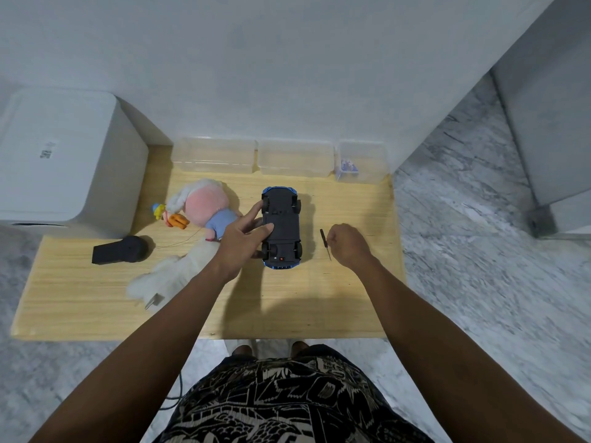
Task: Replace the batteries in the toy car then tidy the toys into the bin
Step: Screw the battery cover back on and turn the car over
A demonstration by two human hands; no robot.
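We see the toy car [281, 227] lying upside down on the wooden table [80, 302], closer to the back edge than the front. The left hand [244, 239] holds its side, thumb pressed on the bottom and fingers spread along the edge. The right hand [347, 244] is curled and seems to pinch a small screwdriver [325, 243]. Three clear bins [295, 158] line the back edge. A plush doll [201, 207] lies left of the car.

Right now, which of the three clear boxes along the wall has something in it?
The right-hand clear box, the smallest; small bluish items sit inside, while the other two look empty.
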